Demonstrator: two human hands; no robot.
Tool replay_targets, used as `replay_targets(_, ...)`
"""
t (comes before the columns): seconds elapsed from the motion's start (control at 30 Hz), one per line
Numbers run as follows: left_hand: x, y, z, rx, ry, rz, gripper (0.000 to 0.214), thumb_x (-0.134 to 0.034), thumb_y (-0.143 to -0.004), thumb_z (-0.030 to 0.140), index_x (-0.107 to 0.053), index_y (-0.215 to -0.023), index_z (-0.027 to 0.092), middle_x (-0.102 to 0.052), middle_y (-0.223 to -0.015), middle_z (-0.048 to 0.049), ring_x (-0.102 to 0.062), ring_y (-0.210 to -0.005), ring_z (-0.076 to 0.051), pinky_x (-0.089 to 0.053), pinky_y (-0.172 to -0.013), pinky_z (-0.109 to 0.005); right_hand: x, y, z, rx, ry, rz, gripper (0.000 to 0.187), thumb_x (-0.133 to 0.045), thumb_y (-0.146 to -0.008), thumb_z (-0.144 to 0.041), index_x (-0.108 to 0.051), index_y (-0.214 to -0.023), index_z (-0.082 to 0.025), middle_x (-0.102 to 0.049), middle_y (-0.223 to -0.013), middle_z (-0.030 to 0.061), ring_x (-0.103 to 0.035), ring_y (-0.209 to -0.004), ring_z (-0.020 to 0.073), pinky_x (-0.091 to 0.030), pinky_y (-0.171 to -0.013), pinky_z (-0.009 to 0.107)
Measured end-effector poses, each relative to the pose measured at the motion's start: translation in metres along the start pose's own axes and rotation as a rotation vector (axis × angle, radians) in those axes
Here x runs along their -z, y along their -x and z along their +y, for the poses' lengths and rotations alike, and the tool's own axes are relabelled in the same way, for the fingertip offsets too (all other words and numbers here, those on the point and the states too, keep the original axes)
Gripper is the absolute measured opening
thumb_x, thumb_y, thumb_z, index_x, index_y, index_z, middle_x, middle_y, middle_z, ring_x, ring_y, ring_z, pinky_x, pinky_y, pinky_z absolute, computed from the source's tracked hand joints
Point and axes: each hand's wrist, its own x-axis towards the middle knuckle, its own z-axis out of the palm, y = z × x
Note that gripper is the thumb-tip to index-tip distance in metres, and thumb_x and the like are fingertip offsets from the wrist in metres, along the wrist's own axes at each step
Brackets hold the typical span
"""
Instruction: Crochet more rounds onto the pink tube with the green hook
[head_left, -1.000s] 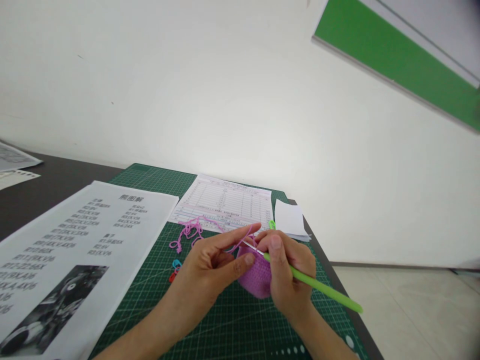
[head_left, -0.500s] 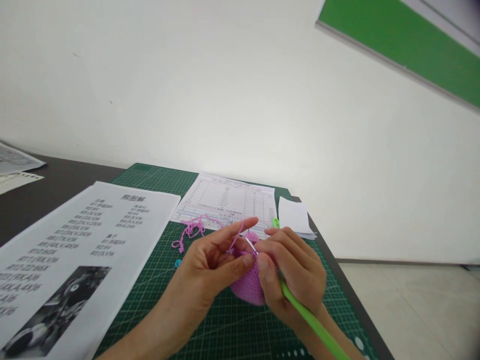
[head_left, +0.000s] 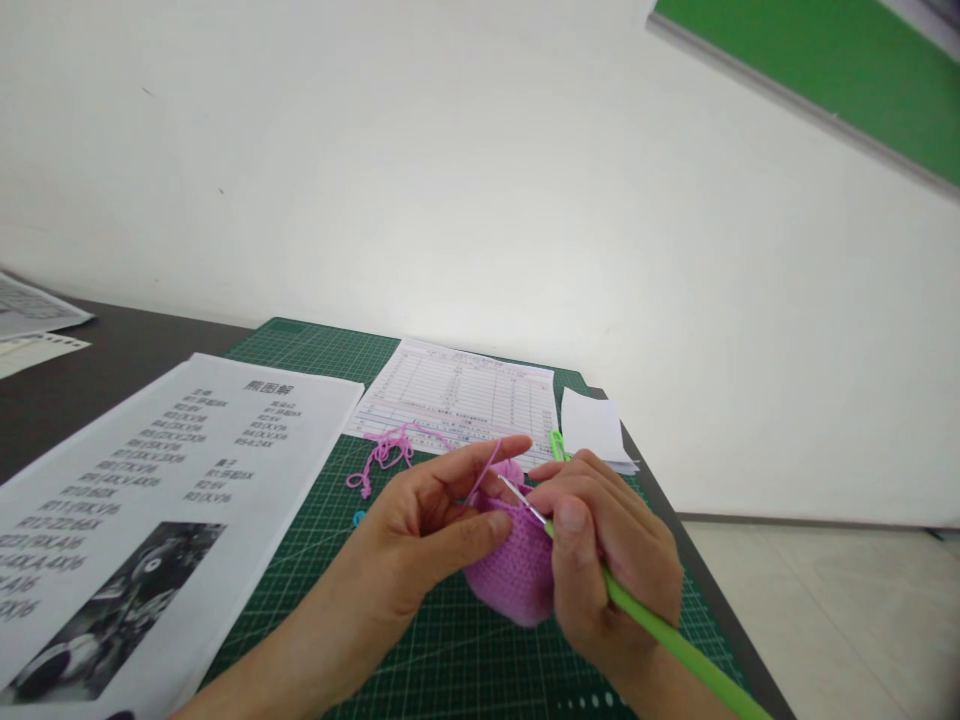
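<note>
My left hand [head_left: 431,520] pinches the upper edge of a rounded pink crochet piece [head_left: 517,570] between thumb and fingers. A strand of pink yarn [head_left: 484,472] runs over its raised, outstretched index finger. In my right hand [head_left: 611,540] is a crochet hook [head_left: 656,625] with a green handle and a silver shaft. The metal tip lies at the top edge of the piece, close to the taut strand; whether it is inside a stitch I cannot tell. Loose pink yarn [head_left: 386,450] lies curled beyond my left hand.
Under the work is a green cutting mat [head_left: 315,345]. A printed pattern sheet [head_left: 225,450] lies at left, a printed table sheet [head_left: 465,380] behind. Blank white paper [head_left: 592,425] and a green stitch marker [head_left: 556,445] lie beyond my right hand. A blue item [head_left: 359,518] shows beside my left wrist.
My right hand has drawn back to the right with the hook, baring more of its shaft and more of the pink piece. My left hand keeps its hold, shifted slightly right.
</note>
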Motion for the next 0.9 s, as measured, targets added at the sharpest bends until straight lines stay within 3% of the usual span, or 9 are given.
replay_targets(0.17,-0.005,0.003,0.004,0.027,0.016,-0.043,0.038,-0.074,-0.082,0.017,-0.073,-0.115,0.036,-0.078,-0.091,0.0018,-0.066,-0.091,-0.013,-0.048,-0.081,-0.020,0.007,-0.001,-0.005,-0.088,-0.130,-0.019,0.024,-0.042,-0.092,-0.010,-0.058,-0.075,-0.016,-0.058,-0.065,-0.0003,-0.054,-0.063,0.0116,-0.047,-0.061,0.030)
replay_targets(0.4,-0.003,0.003,0.004,0.042,-0.021,-0.042,0.042,-0.076,-0.081,0.020,-0.071,-0.119,0.037,-0.074,-0.086,0.0029,-0.063,-0.081,-0.010,-0.047,-0.074,-0.018,0.008,-0.003,-0.008,0.103,0.067,0.011,0.022,-0.042,-0.088,-0.002,-0.060,-0.085,-0.014,-0.063,-0.071,0.0027,-0.062,-0.077,0.0148,-0.053,-0.072,0.029)
replay_targets(0.53,-0.005,0.002,0.008,0.047,0.019,-0.053,0.038,-0.076,-0.081,0.017,-0.074,-0.114,0.034,-0.075,-0.084,0.0023,-0.063,-0.081,-0.010,-0.047,-0.075,-0.017,0.010,-0.006,-0.007,-0.007,-0.062,-0.004,0.025,-0.041,-0.093,-0.008,-0.060,-0.079,-0.015,-0.062,-0.067,0.0004,-0.057,-0.066,0.0116,-0.051,-0.067,0.028)
replay_targets(0.67,-0.004,0.005,0.009,0.060,0.051,-0.074,0.034,-0.075,-0.080,0.013,-0.076,-0.109,0.030,-0.074,-0.083,0.0020,-0.063,-0.078,-0.009,-0.047,-0.074,-0.016,0.020,-0.010,-0.005,-0.117,-0.230,-0.117,0.030,-0.044,-0.097,-0.020,-0.061,-0.073,-0.016,-0.061,-0.066,-0.0004,-0.057,-0.063,0.0103,-0.047,-0.062,0.027)
replay_targets(0.9,-0.001,0.005,0.005,0.084,0.026,-0.103,0.038,-0.076,-0.079,0.013,-0.074,-0.113,0.028,-0.069,-0.080,0.0027,-0.059,-0.074,-0.008,-0.044,-0.069,-0.016,0.042,-0.017,0.000,-0.157,-0.364,-0.362,0.034,-0.044,-0.099,-0.028,-0.065,-0.077,-0.013,-0.063,-0.067,0.0019,-0.058,-0.062,0.0098,-0.045,-0.059,0.025)
